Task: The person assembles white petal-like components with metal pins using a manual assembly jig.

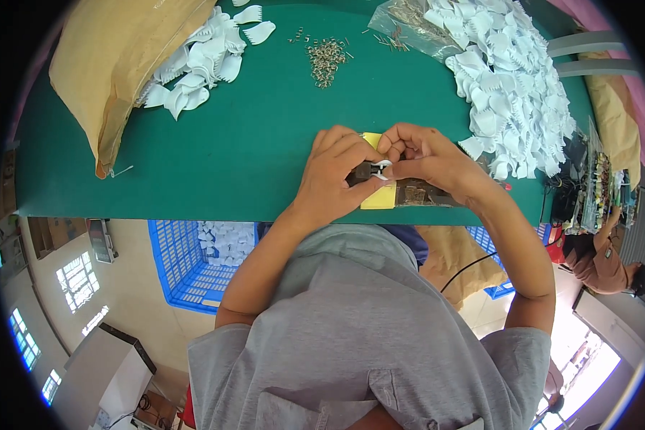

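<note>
We're seeing open green tabletop point(244, 143) leftward, front edge near; right hand point(431, 159) is pinching a partly hidden white plastic piece point(385, 165); left hand point(335, 170) is resting curled, grip unclear.

A small curved white piece point(385, 164) sits beside a dark block point(360, 172)

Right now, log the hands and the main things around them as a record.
Left hand: fingers around a dark block
Right hand: thumb at small white piece, grip unclear
Under hands: yellow sheet on green table
Left: brown bag, white toothed pieces
Far middle: small metal parts
Right: larger heap of white pieces
Below table edge: blue crate
</note>
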`<state>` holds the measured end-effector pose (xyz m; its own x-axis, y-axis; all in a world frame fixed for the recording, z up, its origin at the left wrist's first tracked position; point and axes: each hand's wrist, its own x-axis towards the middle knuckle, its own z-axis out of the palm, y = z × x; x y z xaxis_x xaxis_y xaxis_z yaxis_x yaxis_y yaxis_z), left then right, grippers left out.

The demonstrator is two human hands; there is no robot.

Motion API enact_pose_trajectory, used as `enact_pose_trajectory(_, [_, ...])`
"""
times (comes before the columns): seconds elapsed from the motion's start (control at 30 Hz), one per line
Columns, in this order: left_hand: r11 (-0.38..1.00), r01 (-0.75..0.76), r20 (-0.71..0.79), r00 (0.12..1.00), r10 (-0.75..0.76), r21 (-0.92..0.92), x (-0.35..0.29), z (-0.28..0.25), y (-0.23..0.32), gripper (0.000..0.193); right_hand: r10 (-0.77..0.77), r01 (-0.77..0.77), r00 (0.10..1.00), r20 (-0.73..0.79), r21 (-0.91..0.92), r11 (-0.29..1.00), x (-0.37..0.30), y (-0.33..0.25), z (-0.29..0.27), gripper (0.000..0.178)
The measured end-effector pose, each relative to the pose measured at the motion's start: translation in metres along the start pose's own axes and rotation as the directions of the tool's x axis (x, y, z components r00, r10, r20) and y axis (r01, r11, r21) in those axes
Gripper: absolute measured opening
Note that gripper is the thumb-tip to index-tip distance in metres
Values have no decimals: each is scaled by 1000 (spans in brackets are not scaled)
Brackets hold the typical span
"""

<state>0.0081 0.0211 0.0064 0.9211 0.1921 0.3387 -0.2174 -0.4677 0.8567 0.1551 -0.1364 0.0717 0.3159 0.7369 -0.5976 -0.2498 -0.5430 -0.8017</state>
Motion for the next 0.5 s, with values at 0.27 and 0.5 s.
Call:
enact_pose_trajectory(0.27, [997, -44, -1, 999, 44, -61, 1, 3, -6, 27, -77, 77, 997, -15, -45, 996, -6, -3, 2, 27])
enact_pose_trajectory(0.5, [998, -32, 3, 999, 32, -46, 2, 1, -4, 31, -391, 268, 890, -235, -426, 864, -35, 2, 13, 9])
